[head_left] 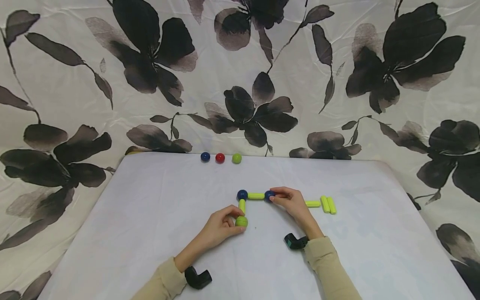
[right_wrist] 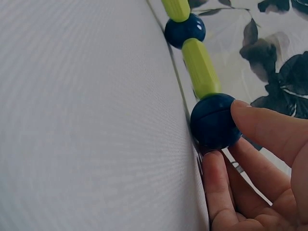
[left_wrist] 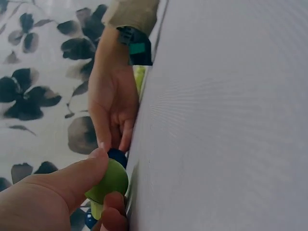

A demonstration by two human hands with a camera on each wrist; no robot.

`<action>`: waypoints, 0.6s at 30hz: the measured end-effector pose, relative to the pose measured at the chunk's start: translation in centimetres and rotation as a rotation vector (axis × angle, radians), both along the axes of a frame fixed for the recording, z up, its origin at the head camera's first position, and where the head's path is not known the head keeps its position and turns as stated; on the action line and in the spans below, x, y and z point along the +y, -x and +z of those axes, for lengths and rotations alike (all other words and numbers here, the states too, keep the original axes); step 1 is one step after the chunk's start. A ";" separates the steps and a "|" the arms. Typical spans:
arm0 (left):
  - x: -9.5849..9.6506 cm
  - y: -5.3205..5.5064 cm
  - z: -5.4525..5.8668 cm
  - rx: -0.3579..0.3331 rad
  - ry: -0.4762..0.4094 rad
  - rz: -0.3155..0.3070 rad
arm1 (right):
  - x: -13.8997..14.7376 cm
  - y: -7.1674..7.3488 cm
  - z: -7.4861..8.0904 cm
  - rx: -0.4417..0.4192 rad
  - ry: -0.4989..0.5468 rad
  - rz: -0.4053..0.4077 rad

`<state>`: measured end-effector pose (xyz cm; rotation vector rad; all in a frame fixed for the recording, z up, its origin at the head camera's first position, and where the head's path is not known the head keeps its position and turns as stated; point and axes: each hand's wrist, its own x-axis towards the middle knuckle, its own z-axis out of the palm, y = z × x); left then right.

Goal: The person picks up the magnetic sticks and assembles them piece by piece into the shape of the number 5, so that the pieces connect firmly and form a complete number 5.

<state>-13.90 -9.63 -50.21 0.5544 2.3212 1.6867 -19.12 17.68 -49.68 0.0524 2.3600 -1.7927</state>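
On the white table lies an L-shaped chain of balls and yellow-green sticks. My left hand (head_left: 221, 227) pinches a green ball (head_left: 241, 221) at its near end, thumb and fingertips on either side in the left wrist view. From it a stick (head_left: 242, 205) leads away to a blue corner ball (head_left: 242, 195). A second stick (head_left: 256, 196) runs right from that corner to another blue ball (right_wrist: 215, 121). My right hand (head_left: 294, 204) holds this ball between thumb and fingers. Both balls in my hands show a seam line.
A loose yellow-green stick (head_left: 313, 203) lies just right of my right hand, beside two more sticks, one of them the outermost stick (head_left: 331, 205). Along the far table edge sit a blue ball (head_left: 205, 157), a red ball (head_left: 220, 158) and a green ball (head_left: 236, 158). Floral cloth (head_left: 210, 83) hangs behind.
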 end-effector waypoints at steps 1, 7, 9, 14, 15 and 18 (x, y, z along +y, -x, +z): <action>0.0 0.0 -0.1 0.010 -0.002 0.001 | 0.0 0.0 0.0 0.001 -0.001 0.000; -0.1 0.0 -0.8 0.087 0.011 0.021 | 0.0 -0.1 0.1 -0.003 0.003 0.001; 0.0 0.0 -0.7 0.107 0.016 0.025 | 0.0 -0.1 0.1 0.001 0.006 0.005; 0.1 -0.8 1.4 0.147 -0.009 0.009 | -0.3 -0.7 1.6 -0.002 0.008 0.031; 0.2 -0.9 1.9 0.156 -0.018 0.005 | -0.3 -0.7 1.6 -0.001 0.008 0.032; 0.2 -1.3 2.6 0.188 -0.047 -0.004 | -0.2 -0.7 1.4 0.015 0.004 0.031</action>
